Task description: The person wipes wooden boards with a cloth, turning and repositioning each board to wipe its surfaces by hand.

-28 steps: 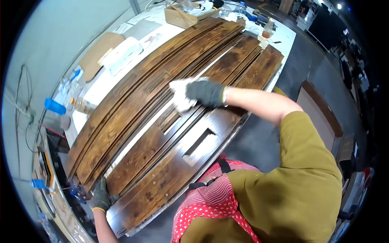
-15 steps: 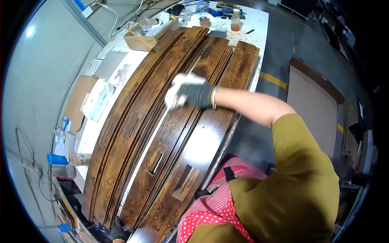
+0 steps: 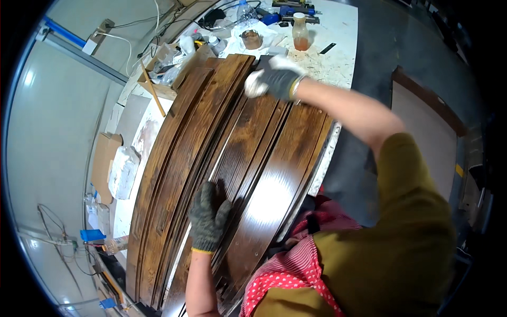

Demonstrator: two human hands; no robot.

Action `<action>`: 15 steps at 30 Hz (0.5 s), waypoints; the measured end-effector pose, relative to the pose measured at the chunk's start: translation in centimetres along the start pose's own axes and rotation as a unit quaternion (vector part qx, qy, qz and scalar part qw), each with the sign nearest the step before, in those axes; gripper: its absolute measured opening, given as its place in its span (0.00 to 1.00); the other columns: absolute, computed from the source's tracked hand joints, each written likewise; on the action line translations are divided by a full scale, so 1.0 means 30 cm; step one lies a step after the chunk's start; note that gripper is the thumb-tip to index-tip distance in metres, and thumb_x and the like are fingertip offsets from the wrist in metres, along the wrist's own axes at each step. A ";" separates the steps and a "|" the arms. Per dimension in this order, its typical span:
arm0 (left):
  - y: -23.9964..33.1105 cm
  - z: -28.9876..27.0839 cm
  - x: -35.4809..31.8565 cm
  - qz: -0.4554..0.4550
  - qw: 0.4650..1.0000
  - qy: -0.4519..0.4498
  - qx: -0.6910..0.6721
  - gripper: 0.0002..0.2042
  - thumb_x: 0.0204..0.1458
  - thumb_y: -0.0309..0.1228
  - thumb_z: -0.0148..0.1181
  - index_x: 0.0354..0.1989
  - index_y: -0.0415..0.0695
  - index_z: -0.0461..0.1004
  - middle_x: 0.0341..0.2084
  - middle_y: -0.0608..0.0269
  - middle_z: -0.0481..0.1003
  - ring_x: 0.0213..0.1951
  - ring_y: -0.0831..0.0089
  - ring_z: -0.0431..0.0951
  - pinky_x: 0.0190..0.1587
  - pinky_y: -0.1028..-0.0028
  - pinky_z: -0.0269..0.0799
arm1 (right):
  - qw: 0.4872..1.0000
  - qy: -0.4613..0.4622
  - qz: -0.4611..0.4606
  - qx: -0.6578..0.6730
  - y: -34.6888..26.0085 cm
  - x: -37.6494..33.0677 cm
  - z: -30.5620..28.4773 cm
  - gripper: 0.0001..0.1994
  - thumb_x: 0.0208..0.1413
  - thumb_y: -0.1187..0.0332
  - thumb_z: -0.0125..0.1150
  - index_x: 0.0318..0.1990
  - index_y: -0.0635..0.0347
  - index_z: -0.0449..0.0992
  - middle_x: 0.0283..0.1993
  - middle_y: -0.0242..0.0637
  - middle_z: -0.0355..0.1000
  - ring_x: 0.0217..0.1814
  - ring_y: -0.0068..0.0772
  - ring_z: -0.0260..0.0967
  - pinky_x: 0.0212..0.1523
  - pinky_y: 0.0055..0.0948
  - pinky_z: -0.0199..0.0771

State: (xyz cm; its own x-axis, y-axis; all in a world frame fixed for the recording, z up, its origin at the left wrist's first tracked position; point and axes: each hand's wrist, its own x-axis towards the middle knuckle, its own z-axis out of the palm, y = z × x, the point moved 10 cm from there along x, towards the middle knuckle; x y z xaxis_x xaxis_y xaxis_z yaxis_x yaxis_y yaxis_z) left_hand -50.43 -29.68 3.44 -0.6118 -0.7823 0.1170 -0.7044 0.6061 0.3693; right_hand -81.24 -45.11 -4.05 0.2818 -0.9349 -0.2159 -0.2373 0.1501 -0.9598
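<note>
While the left hand (image 3: 209, 215) in its grey knit glove lies flat, fingers spread and gripping nothing, on the near part of the dark-stained, glossy brown wooden panel with long raised mouldings (image 3: 248, 158), the right hand (image 3: 275, 80), also in a grey glove, is stretched to the panel's far end with its fingers curled round a white cloth pad (image 3: 254, 84) pressed to the wood. The panel lies lengthwise on the white table (image 3: 338, 50), running away from the person and covering most of it. Judging by the wet sheen on the near boards, the step in hand looks like rubbing a finish along the grain, with the left hand steadying the piece. A further stroke would call for even pressure along a moulding, following its slight curve, with the pad kept flat.

Beyond the panel's far end the table is cluttered: a clear bottle of orange-brown liquid (image 3: 300, 31), a small brown bowl on crumpled white rags (image 3: 251, 38), blue tools (image 3: 288, 10) and cables. These stand close to the right hand and could be knocked on a long reach. To the left lie an open cardboard box with a wooden stick (image 3: 153, 84), flat cardboard (image 3: 103, 164) and a white bundled rag (image 3: 123, 171). A red spotted and striped apron (image 3: 296, 264) touches the near edge.
</note>
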 end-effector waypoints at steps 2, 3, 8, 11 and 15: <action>0.089 0.066 0.163 0.006 1.000 0.001 0.015 0.34 0.50 0.42 0.64 0.63 0.39 0.59 0.55 0.44 0.67 0.56 0.51 0.69 0.57 0.58 0.65 | 0.965 0.106 0.005 -0.240 -0.132 -0.238 -0.263 0.22 0.58 0.57 0.53 0.55 0.63 0.68 0.43 0.47 0.72 0.33 0.33 0.74 0.39 0.32 0.74; 0.158 0.096 0.264 0.022 0.998 0.010 0.066 0.37 0.49 0.46 0.63 0.64 0.39 0.58 0.57 0.42 0.65 0.58 0.49 0.66 0.59 0.57 0.63 | 0.857 0.238 -0.111 -0.443 -0.056 -0.251 -0.420 0.25 0.57 0.58 0.55 0.60 0.61 0.65 0.52 0.51 0.71 0.42 0.34 0.75 0.43 0.30 0.76; 0.179 0.285 0.495 -0.072 0.988 -0.049 0.130 0.42 0.49 0.56 0.58 0.65 0.38 0.56 0.60 0.38 0.60 0.61 0.45 0.61 0.62 0.54 0.57 | 0.982 0.063 -0.019 -0.180 -0.031 -0.097 -0.345 0.33 0.54 0.46 0.56 0.61 0.60 0.65 0.50 0.47 0.73 0.47 0.40 0.72 0.51 0.34 0.70; 0.180 0.300 0.508 -0.068 0.989 -0.056 0.121 0.41 0.50 0.55 0.58 0.65 0.38 0.56 0.60 0.38 0.60 0.59 0.44 0.62 0.61 0.54 0.57 | 0.968 0.081 -0.146 -0.187 0.142 0.050 -0.351 0.35 0.54 0.46 0.57 0.62 0.61 0.63 0.52 0.45 0.72 0.53 0.36 0.69 0.53 0.37 0.68; 0.215 0.304 0.523 -0.044 0.986 -0.054 0.154 0.40 0.51 0.53 0.57 0.64 0.35 0.57 0.57 0.38 0.63 0.57 0.43 0.64 0.60 0.53 0.58 | 0.942 -0.110 -0.234 0.214 0.334 0.073 -0.266 0.25 0.63 0.53 0.48 0.58 0.63 0.64 0.48 0.39 0.69 0.48 0.24 0.66 0.47 0.24 0.71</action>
State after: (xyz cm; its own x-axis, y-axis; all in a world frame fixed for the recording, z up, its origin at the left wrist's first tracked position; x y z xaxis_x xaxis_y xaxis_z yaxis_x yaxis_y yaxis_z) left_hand -67.86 -36.73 -0.76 -0.5658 -0.8245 -0.0086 -0.8226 0.5637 0.0741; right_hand -90.41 -48.22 -12.71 0.4594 -0.8487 0.2620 0.3443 -0.1018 -0.9333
